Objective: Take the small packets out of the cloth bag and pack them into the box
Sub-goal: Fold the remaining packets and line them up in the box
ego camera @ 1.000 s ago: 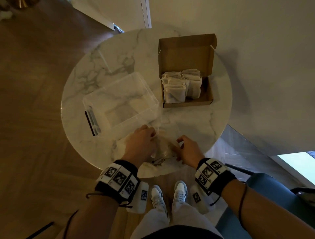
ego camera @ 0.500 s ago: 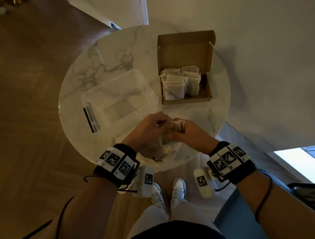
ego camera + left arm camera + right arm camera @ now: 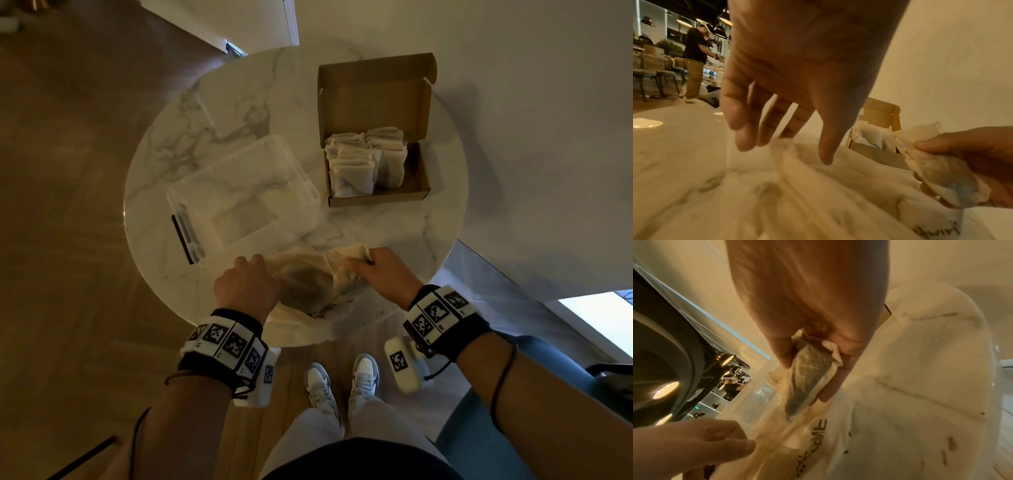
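Note:
The cream cloth bag (image 3: 301,287) lies open at the near edge of the marble table (image 3: 376,233). My right hand (image 3: 363,260) grips a small pale packet (image 3: 349,255) just above the bag's right rim; in the right wrist view the packet (image 3: 809,369) sits between thumb and fingers. My left hand (image 3: 253,263) hovers at the bag's left rim, fingers (image 3: 744,138) straight and spread, brushing a raised fold of cloth (image 3: 781,142). The cardboard box (image 3: 376,200) stands open at the far right, holding several upright packets (image 3: 359,164).
A clear plastic container (image 3: 239,192) sits left of the box, close behind the bag, with a clear lid (image 3: 233,113) beyond it. A wall runs along the right. A blue chair (image 3: 496,428) is by my right leg. Another person (image 3: 694,61) stands far off.
Half a second ago both hands met over the bag around the packet. They have parted: the right hand carries the packet to the right, the left has dropped back to the bag's left rim.

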